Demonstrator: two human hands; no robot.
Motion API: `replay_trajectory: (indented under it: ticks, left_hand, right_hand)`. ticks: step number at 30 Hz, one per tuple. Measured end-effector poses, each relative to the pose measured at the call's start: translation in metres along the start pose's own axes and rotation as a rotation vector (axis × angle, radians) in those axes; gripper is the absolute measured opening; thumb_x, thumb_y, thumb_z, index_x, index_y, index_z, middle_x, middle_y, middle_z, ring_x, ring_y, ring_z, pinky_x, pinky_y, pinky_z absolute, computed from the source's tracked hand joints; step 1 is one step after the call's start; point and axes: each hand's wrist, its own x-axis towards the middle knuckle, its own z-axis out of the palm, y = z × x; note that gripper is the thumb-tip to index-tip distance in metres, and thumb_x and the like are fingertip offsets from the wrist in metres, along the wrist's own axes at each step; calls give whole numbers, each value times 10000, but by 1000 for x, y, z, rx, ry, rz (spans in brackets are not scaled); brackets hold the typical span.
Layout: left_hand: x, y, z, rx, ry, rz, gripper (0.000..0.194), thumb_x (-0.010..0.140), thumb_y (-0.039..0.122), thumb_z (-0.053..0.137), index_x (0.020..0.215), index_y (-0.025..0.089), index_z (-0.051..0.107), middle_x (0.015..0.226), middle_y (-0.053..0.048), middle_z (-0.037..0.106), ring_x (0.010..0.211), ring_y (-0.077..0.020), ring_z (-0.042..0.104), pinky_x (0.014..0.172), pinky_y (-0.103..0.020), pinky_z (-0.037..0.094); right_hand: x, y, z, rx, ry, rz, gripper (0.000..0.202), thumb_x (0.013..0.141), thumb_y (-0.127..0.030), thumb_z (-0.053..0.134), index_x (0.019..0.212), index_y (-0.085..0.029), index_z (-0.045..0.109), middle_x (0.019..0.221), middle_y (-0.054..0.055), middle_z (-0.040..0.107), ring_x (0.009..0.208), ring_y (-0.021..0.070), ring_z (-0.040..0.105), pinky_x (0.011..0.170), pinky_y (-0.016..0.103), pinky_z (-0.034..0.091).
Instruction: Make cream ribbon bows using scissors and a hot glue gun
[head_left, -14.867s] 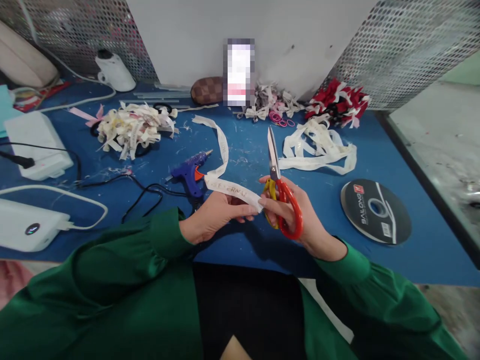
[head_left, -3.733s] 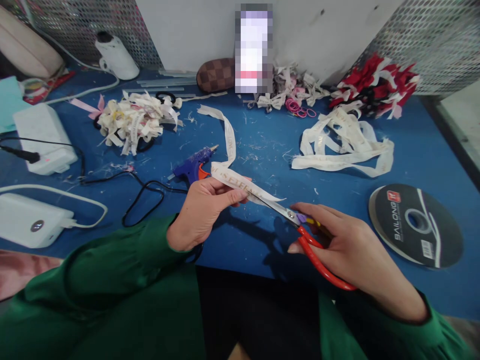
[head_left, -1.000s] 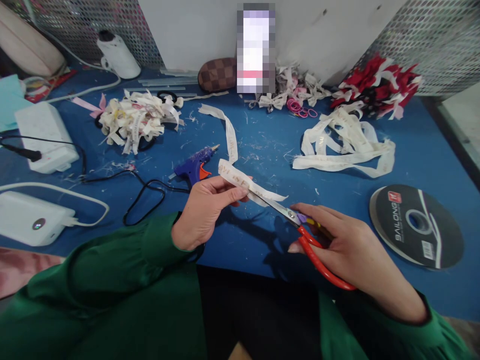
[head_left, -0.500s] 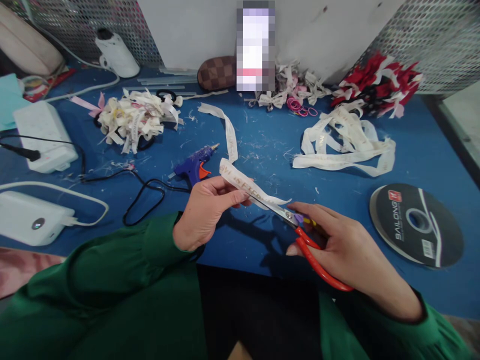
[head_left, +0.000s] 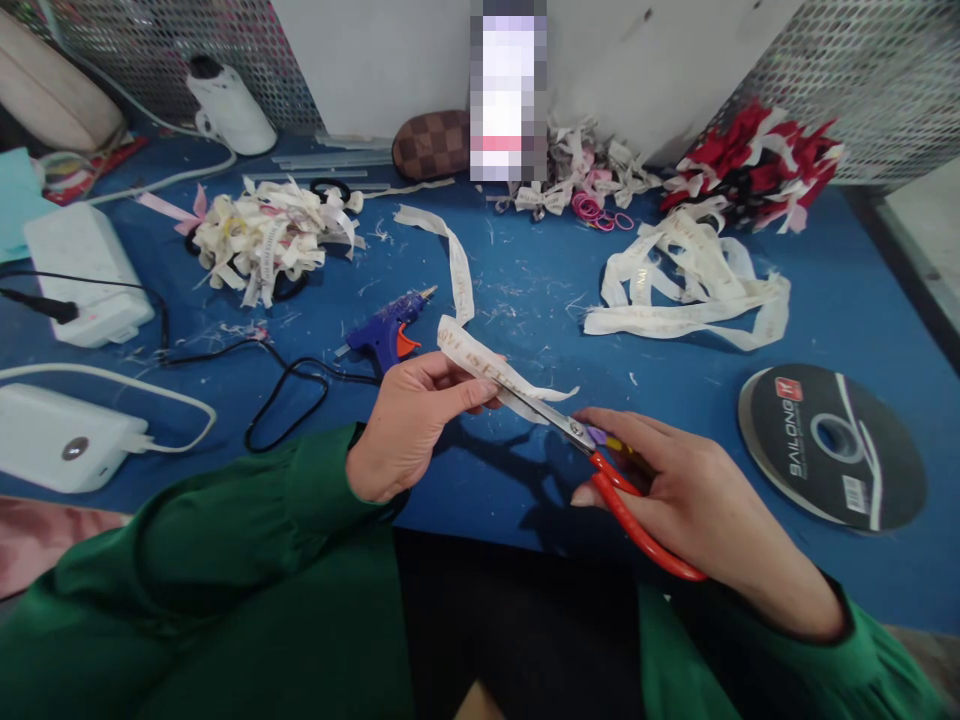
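Observation:
My left hand (head_left: 416, 420) pinches a white ribbon (head_left: 476, 352) with printed lettering between thumb and fingers. Red-handled scissors (head_left: 626, 515) are in my right hand (head_left: 694, 490), its fingers wrapped round the handles. The scissor blades lie along the ribbon, their tips close to my left thumb; the ribbon's lower edge shows beneath them. A purple and yellow item (head_left: 609, 438) shows by my right fingers, partly hidden. Just beyond my left hand lies a blue glue gun (head_left: 386, 330) with an orange trigger. Another piece of printed ribbon (head_left: 456, 262) rests on the blue table above it.
A loose heap of white ribbon (head_left: 694, 275) and a black ribbon spool (head_left: 806, 450) lie right. Bow piles (head_left: 262, 240) sit left and at the back, near a checkered case (head_left: 429, 145). White power boxes (head_left: 82, 275) with cables stand left; a black cord (head_left: 289, 375) crosses the table.
The ribbon's free end by the scissors has shifted slightly, and the blades sit a touch further left. Both hands stay almost in place with the same holds.

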Motion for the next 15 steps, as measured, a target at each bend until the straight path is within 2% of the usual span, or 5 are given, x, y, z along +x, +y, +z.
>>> replay_trajectory:
  ticks: [5,15]
  left_hand:
    - [-1,1,1,0,17,-4,176,717,222,839,885,184,804,798,-37,761,715,-141,683,693,-241,545]
    - [-2,0,5,-16,-23,-36,212,700,203,843,909,190,807,780,-31,757,697,-140,674,690,-251,534]
  right_hand:
    - [1,-2,1,29,-9,26,571,797,-524,742,1264,-211,637,1061,81,745,737,189,700,651,284,568]
    - [1,-3,2,28,-16,29,535,796,-471,751,1262,-247,615,1020,52,731,688,171,683,616,276,557]
